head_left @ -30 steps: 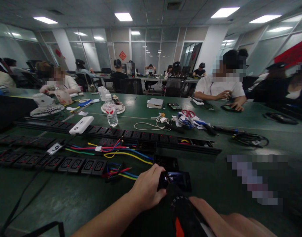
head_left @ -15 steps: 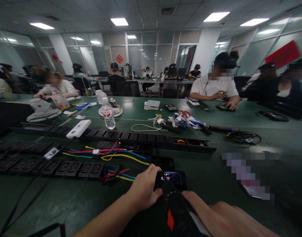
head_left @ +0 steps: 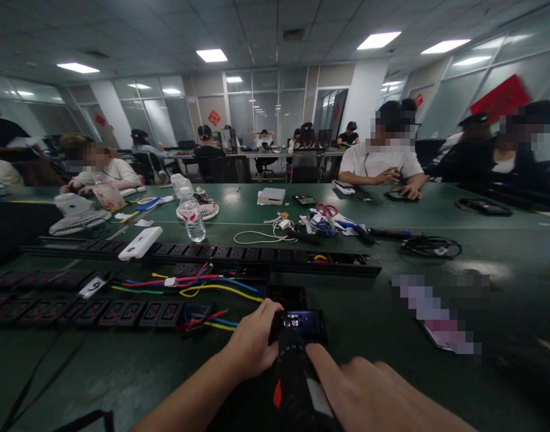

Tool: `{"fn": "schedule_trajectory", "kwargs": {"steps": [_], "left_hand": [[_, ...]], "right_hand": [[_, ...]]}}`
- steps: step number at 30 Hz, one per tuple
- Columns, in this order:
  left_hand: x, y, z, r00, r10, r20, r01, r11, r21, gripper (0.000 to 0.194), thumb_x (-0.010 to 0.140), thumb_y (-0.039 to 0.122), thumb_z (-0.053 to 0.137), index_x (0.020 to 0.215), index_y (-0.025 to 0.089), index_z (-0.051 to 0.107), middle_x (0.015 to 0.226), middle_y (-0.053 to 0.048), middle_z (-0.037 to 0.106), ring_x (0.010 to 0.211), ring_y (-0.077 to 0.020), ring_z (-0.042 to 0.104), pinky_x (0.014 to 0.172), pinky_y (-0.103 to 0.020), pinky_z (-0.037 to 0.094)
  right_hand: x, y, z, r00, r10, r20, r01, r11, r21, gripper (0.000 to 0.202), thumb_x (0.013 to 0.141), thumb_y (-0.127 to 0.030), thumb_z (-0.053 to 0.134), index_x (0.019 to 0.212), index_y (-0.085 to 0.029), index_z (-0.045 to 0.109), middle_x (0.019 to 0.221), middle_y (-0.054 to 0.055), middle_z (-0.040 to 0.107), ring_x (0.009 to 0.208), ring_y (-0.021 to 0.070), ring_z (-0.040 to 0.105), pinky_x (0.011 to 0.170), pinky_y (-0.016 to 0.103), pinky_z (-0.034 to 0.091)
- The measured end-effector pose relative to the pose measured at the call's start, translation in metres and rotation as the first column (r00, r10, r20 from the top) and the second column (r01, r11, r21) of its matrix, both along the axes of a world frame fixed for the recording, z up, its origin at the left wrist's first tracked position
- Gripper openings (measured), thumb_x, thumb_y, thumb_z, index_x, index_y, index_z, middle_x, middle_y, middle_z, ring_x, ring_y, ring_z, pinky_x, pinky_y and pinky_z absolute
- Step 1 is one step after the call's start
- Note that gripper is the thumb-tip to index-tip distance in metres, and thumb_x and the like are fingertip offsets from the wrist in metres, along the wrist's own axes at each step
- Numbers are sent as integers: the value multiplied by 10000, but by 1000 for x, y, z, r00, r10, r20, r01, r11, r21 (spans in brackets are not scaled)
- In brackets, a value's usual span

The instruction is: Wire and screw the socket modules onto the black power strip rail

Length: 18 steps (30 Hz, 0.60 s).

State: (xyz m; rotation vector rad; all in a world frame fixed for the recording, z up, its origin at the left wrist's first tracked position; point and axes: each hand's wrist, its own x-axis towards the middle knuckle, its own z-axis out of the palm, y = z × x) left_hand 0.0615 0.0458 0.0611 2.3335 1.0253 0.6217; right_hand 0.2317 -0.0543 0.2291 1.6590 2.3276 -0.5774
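Note:
A small black housing (head_left: pixel 313 324) with a lit inside lies on the green table, and my left hand (head_left: pixel 257 339) grips its left end between thumb and fingers. My right hand (head_left: pixel 360 390) is closed on a black power screwdriver (head_left: pixel 297 378) with an orange mark, its front end pointing at the housing. The screwdriver's tip is hard to make out. Just behind is another black box (head_left: pixel 286 296), where a yellow and a blue wire end. Left of my left hand, a socket strip (head_left: pixel 131 314) trails loose coloured wires (head_left: pixel 221 324).
A long black socket strip (head_left: pixel 230 253) crosses the table with a white power bank (head_left: pixel 140 243) on it. Behind are a water bottle (head_left: pixel 194 221), a white cable (head_left: pixel 261 236) and red scissors (head_left: pixel 326 210). A phone-like blurred object (head_left: pixel 436 318) lies right. People sit across the table.
The view has shifted a little, so most things appear lower or further left. The screwdriver now stands more upright in view, and a standing person shows at the far left. Both hands keep their grips.

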Motion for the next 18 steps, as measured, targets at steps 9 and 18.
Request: {"fn": "schedule_trajectory", "kwargs": {"steps": [9,18], "left_hand": [[2,0,-1,1000,7,-10,-7,1000,-1,368,805,187,549,1157,236,453,1095,-36,522,953,-196,562,806,-283,458],[1,2,-5,1000,3,23,-3,1000,0,379,800,179,558,1160,238,455,1089,-27,527,928,-187,572,808,-283,465]], "right_hand": [[-5,-4,9,1000,-3,-14,1,995,-101,429,835,-137,563,1262,-121,586,1049,214,725,902,386,708,724,455,554],[-5,-2,-2,996,-63,-69,57,995,-76,534,818,-266,675,1315,-112,557,1051,219,722,911,405,703,749,529,577]]}}
